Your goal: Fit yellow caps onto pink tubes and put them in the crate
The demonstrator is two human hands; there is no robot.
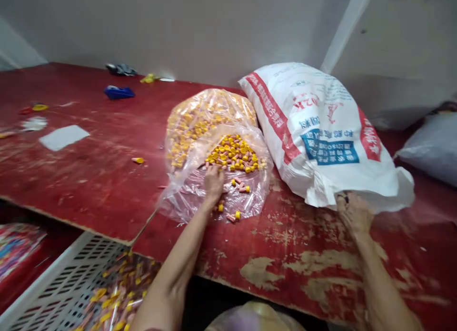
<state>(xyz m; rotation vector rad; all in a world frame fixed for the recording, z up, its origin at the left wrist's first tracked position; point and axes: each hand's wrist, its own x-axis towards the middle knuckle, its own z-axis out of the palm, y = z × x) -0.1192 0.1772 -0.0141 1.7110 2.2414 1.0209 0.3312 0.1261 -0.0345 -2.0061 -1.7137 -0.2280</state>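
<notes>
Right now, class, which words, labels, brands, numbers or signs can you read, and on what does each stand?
"ISO": on the blue panel of the white sack.
"02": in red on the sack; neighbouring characters unclear.
Chinese characters on the sack's red bands and blue panel: too blurred to quote surely.

Red table (82,188), its paint worn to tan patches (260,273) near the front edge and its top crossed by a seam (144,227), is backed by a plain grey wall (171,31), broken at right by a slanting pale strip (346,28) and dimly, evenly lit.
</notes>
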